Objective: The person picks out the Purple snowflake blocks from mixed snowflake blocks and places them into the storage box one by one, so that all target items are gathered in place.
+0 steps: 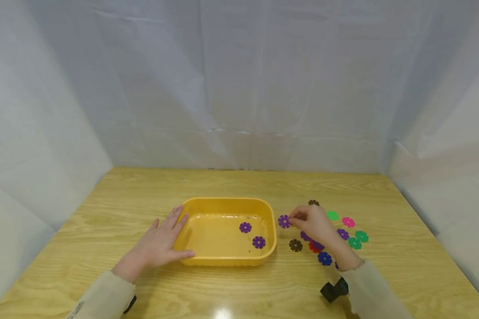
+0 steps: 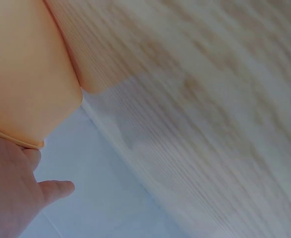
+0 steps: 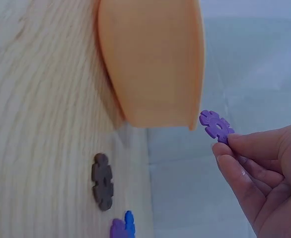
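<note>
Just right of the bin (image 1: 213, 235), the right hand (image 1: 314, 223) is pinching a purple disc (image 1: 281, 219) edgewise in its fingers, likely suiting its thinness. The left hand (image 1: 158, 246) is resting, fingers apart, on the bin's left side, probably steadying it; fingertip pressure isn't showing clearly.

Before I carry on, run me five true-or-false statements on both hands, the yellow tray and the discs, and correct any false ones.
1. The right hand pinches a purple disc. True.
2. The left hand is clear of the yellow tray. False: it touches the tray's left end.
3. Two other purple discs lie inside the tray. True.
4. The pinched disc is inside the tray. False: it is outside, off the tray's right end.
5. The pink disc lies on the table, to the right of the tray. True.
</note>
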`<state>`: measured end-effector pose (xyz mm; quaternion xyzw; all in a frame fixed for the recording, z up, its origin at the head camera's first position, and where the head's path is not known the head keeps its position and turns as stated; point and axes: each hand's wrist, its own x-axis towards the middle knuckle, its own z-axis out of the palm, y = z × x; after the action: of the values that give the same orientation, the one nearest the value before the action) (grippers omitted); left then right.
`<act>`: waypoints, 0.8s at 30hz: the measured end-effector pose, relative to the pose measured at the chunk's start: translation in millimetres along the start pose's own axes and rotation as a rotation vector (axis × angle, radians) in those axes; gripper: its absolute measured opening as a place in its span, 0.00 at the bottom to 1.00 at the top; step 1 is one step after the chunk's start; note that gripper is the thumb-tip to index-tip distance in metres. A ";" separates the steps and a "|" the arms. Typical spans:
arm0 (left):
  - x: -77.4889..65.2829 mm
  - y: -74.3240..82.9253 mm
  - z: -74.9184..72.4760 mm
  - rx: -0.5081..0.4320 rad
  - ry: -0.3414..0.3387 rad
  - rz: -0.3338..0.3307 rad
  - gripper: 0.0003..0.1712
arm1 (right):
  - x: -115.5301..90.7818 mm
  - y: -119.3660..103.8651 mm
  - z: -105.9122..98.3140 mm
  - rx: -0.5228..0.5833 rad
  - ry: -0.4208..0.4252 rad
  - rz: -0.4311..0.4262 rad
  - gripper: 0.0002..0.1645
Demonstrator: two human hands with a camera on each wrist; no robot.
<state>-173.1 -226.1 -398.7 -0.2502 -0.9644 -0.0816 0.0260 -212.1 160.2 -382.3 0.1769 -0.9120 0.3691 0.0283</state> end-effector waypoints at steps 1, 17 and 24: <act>0.0 -0.1 0.0 0.000 -0.001 0.000 0.55 | -0.6 -2.0 -0.5 0.003 0.007 -0.007 0.02; 0.6 0.2 -0.7 -0.002 -0.006 -0.006 0.55 | 8.4 -43.0 20.9 0.087 -0.012 -0.066 0.02; 1.1 -0.3 -1.1 -0.010 -0.018 -0.008 0.54 | 20.4 -58.3 47.4 0.124 -0.097 -0.116 0.02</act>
<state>-174.2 -226.1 -397.6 -0.2474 -0.9651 -0.0844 0.0157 -207.4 82.8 -374.3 0.2483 -0.8759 0.4136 -0.0055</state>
